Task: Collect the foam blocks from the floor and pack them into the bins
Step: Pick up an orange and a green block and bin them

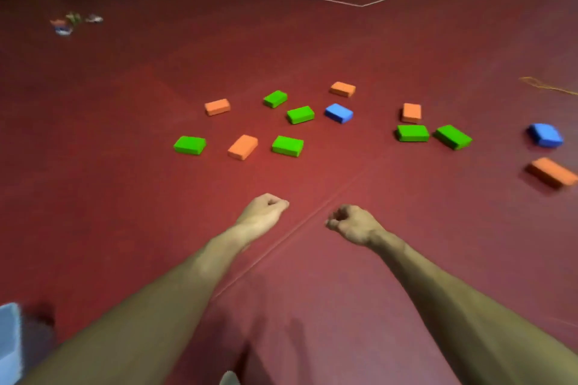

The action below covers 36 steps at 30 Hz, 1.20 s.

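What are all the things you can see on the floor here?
Green blocks: six, green, spread across the middle of the floor.
Orange blocks: five, orange, mixed among the green, one at far right.
Blue blocks: two, blue, one in the middle, one at far right.
Bin: one, pale blue, bottom left corner, only partly in view.
Cord: one, yellow, right edge.
Small things: blurred pile, far left.
Floor: dark red, white lines far off.
Left hand: fingers curled, empty.
Right hand: fingers curled, empty.
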### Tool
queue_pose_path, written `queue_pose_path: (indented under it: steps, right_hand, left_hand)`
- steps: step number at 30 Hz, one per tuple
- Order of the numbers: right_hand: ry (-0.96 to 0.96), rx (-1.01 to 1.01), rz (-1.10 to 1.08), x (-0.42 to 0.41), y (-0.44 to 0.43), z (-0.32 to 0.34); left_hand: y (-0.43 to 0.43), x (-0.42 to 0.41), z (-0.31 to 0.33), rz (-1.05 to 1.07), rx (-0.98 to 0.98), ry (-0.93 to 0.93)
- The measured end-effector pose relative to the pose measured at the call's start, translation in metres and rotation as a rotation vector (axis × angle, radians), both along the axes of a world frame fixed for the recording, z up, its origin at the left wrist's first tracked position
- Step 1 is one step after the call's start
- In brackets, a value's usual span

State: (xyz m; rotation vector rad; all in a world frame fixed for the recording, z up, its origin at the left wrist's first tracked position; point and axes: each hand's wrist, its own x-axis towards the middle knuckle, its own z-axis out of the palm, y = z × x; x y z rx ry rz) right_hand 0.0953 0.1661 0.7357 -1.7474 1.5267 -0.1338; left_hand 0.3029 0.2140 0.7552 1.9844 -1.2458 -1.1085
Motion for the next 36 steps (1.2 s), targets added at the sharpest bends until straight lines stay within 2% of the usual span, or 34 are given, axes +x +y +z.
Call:
queue_pose_path:
  steps: [6, 10, 15, 19, 29, 36]
  right_hand:
    - [0.049, -0.003, -0.189, -0.101, -0.037, -0.014]
    - [0.073, 0.012, -0.207, -0.112, -0.095, -0.027]
    - [0.146, 0.026, -0.113, -0.069, -0.208, -0.032]
    - [0.184, 0.043, -0.014, -0.019, -0.29, -0.023]
    - [0.172, -0.049, 0.182, 0.067, -0.487, -0.004]
    - [0.096, -0.013, 0.21, 0.092, -0.648, -0.04]
  left_hand:
    - [-0.082, -0.075, -0.016, -0.211, 0.062, -0.039]
    - [-0.134, -0.079, -0.036, -0.121, 0.06, 0.021]
    - [-0.221, -0.032, -0.06, -0.01, 0.115, 0.129]
    - [-0.296, 0.009, -0.065, -0.02, 0.18, 0.141]
    - [-0.435, 0.106, -0.054, 0.039, 0.171, -0.075]
    - [-0.572, 0.129, -0.067, 0.132, 0.179, -0.128]
